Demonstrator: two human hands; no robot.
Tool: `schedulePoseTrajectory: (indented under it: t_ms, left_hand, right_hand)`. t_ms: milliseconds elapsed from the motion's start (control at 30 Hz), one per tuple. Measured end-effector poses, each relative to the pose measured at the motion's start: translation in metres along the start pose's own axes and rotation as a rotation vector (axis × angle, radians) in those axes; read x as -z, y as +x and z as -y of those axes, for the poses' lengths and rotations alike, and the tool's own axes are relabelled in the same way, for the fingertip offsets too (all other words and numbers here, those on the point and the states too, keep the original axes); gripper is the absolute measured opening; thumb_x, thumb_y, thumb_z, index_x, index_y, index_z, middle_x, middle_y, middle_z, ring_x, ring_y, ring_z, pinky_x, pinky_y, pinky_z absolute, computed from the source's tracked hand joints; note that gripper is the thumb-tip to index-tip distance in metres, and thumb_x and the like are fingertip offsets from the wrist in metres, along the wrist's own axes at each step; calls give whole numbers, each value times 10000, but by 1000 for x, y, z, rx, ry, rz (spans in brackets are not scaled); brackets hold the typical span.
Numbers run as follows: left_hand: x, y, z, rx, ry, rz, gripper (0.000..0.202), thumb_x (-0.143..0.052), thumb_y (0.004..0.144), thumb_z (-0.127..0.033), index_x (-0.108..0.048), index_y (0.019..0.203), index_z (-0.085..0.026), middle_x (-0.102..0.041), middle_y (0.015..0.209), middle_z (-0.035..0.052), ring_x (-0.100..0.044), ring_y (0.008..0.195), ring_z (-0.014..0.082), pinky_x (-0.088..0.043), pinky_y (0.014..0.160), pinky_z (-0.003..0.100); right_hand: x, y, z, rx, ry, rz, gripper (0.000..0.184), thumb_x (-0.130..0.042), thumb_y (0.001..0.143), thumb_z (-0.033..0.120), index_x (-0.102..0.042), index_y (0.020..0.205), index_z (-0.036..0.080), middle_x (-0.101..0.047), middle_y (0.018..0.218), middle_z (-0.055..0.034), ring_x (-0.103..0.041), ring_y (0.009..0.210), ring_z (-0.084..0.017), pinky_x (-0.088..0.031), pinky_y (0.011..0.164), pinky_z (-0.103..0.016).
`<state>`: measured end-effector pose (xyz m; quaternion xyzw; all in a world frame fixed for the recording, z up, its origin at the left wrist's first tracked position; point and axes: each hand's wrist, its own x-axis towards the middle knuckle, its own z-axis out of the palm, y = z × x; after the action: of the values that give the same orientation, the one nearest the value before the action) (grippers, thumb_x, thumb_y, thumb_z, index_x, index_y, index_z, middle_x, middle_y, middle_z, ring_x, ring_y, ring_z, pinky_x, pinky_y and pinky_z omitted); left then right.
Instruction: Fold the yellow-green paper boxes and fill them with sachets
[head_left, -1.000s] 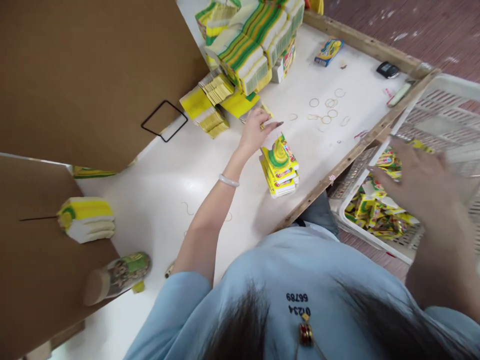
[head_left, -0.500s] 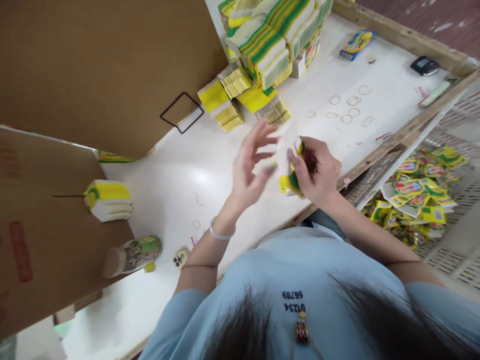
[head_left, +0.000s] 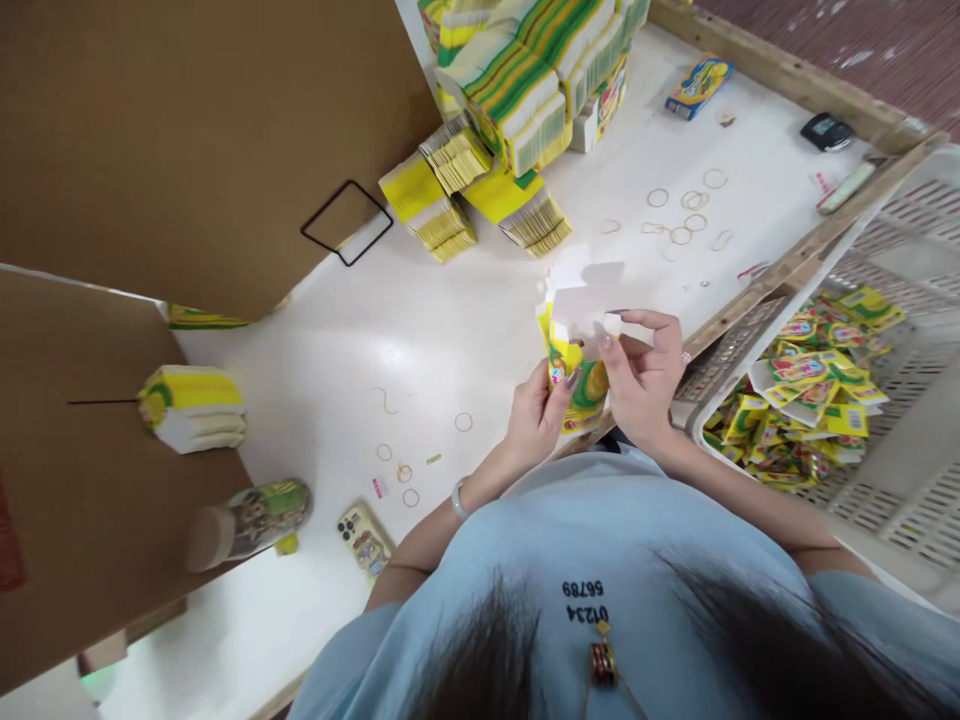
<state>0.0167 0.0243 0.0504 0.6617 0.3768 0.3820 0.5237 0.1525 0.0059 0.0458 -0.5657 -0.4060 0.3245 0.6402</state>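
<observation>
A small yellow and green carton (head_left: 574,345) with its white top flaps open is held upright between both hands, just above the table's near edge. My left hand (head_left: 536,415) grips its lower left side. My right hand (head_left: 645,375) closes on its right side, fingertips at the flaps. Bundles of flat yellow and green cartons (head_left: 517,90) are piled at the back of the white table (head_left: 420,330).
A white slatted basket (head_left: 892,330) holding several yellow packets (head_left: 810,400) stands at the right. Brown cardboard panels (head_left: 187,130) rise at the left. Rubber bands (head_left: 679,215), a phone (head_left: 364,540), a printed cup lying down (head_left: 251,520) and a small bundle (head_left: 195,408) lie on the table.
My right hand came back from the basket to the carton. My left hand left the table stack and closed on the carton; its flaps now stand open.
</observation>
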Motion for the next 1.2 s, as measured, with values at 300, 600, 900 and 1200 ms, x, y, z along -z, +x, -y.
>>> schedulePoseTrajectory:
  t_ms: [300, 600, 900, 1200]
  left_hand:
    - [12, -38, 1, 131, -279, 134, 508, -501, 1058, -437, -323, 1521, -324, -713, 963, 26, -628, 635, 111, -521, 590, 253]
    - [26, -35, 2, 145, -154, 68, 258, -562, 1029, -458, -599, 1069, -205, -710, 911, 35, -660, 730, 124, -489, 623, 234]
    - [24, -36, -1, 80, -106, -87, 553, -448, 1024, -628, -506, 1435, -263, -565, 676, -46, -479, 496, 96, -428, 475, 220]
    - [34, -30, -15, 102, 17, -49, 326, -597, 1009, -404, -736, 1228, -207, -787, 1109, 99, -713, 828, 151, -575, 699, 239]
  right_hand:
    - [24, -18, 4, -8, 13, 283, 227, -677, 956, 442, -780, 966, 240, -796, 886, -37, -750, 776, -171, -609, 701, -283]
    - [25, -44, -13, -45, -68, 262, 409, -559, 1018, 461, -626, 1360, 245, -772, 921, -62, -711, 679, -175, -602, 631, -302]
    - [44, -21, -6, 224, 19, 680, 609, -540, 958, 684, -718, 1302, 213, -742, 1297, -155, -713, 1221, -282, -613, 1007, -408]
    - [35, -7, 26, -397, 142, 828, 448, -714, 880, 246, -640, 1322, 244, -739, 1164, -54, -745, 905, -150, -644, 775, -282]
